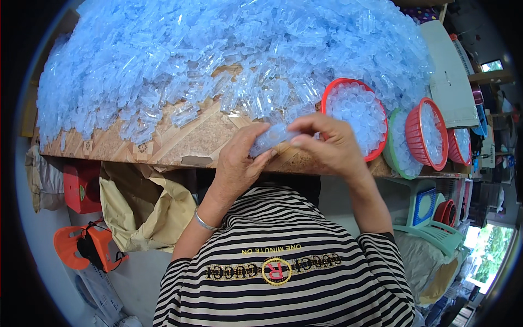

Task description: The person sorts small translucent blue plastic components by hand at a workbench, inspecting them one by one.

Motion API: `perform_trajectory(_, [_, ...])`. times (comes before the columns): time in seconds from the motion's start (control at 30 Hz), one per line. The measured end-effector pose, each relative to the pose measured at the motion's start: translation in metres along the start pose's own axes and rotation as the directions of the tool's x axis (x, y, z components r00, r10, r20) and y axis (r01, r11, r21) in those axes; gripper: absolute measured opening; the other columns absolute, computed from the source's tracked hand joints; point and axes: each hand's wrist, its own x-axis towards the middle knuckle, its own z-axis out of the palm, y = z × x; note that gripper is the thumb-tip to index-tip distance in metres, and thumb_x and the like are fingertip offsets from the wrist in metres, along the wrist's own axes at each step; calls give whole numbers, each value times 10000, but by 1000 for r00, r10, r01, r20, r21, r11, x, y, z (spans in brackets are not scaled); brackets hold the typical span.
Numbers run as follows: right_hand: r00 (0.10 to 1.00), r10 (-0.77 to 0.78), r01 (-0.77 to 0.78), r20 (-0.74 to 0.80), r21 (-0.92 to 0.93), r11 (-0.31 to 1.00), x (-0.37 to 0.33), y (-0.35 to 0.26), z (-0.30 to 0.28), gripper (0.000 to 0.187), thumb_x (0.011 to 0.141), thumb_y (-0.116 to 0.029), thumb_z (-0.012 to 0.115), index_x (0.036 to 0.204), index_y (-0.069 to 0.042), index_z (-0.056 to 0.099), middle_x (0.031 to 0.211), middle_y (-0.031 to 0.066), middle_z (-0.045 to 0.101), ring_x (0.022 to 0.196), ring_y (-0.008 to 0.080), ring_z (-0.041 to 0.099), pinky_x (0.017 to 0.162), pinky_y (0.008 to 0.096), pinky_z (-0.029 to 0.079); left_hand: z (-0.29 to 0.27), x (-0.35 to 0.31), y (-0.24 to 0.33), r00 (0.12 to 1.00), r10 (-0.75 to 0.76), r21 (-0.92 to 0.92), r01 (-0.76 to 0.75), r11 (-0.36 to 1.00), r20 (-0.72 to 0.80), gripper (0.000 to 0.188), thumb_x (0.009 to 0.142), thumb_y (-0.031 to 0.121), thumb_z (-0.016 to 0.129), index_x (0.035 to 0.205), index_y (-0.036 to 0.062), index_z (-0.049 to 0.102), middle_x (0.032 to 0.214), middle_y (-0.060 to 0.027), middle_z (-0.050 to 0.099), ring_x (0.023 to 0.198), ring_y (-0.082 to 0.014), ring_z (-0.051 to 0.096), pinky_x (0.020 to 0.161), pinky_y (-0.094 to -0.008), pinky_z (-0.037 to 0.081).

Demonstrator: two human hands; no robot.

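Observation:
My left hand (239, 152), a silvery bangle on its wrist, is closed around a small bunch of clear plastic pieces (264, 143) just over the table's near edge. Close by on the right, my right hand (331, 143) has its thumb and index finger bent together at the end of that bunch; whatever sits between those fingertips is too small and blurred to name. Beyond both hands spreads a big heap of clear, tube-like plastic pieces (229, 49) on the patterned tabletop (185, 139). Beside my right hand stands a red basket (385, 136) full of small clear round pieces.
Farther right along the edge are a green basket (393, 162), a red basket (415, 133) and another red one (453, 150), holding clear pieces. A brown paper sack (122, 212) and a red box (81, 191) are below left; a green plastic chair (436, 234) is below right.

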Motion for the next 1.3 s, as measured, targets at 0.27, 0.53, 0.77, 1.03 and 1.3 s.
perform_trajectory(0.27, [995, -95, 94, -39, -19, 995, -2, 17, 17, 165, 769, -104, 747, 918, -53, 697, 880, 36, 609, 829, 127, 570, 716, 245, 447, 5, -2, 7, 999, 44, 49, -45, 998, 23, 439, 756, 86, 747, 1149, -1, 574, 1038, -181, 638, 940, -348, 630, 791, -384, 512])
perform_trajectory(0.53, [996, 62, -75, 57, 269, 960, -10, 35, 22, 221, 849, -127, 707, 997, -33, 572, 1092, 33, 544, 980, 79, 515, 845, 237, 454, 5, -3, 17, 989, 123, 91, -130, 987, 78, 485, 741, 32, 721, 1199, 13, 564, 1103, -176, 630, 979, -347, 623, 837, -390, 505])
perform_trajectory(0.77, [988, 78, -130, 135, 430, 893, -14, 48, 29, 336, 881, -188, 679, 1127, -28, 516, 1132, 66, 535, 1002, 110, 544, 871, 253, 467, 4, -5, 22, 983, 161, 119, -172, 978, 90, 502, 719, 10, 732, 1192, 17, 563, 1103, -180, 630, 948, -354, 622, 808, -394, 508])
perform_trajectory(1.03, [939, 69, -304, 338, 718, 626, -13, 43, 33, 571, 904, -262, 657, 1345, 2, 407, 1212, 84, 518, 1109, 148, 530, 952, 303, 459, 1, -7, 22, 971, 221, 186, -236, 954, 95, 514, 672, -24, 744, 1156, 13, 577, 1080, -186, 630, 943, -358, 615, 805, -409, 504])
perform_trajectory(1.3, [942, 56, -295, 331, 737, 609, -11, 50, 43, 485, 917, -228, 640, 1313, -13, 461, 1172, 78, 557, 1065, 142, 565, 926, 286, 483, 1, -9, 20, 974, 215, 196, -226, 954, 76, 484, 675, -24, 736, 1132, 11, 577, 1054, -184, 627, 936, -359, 611, 796, -411, 502])
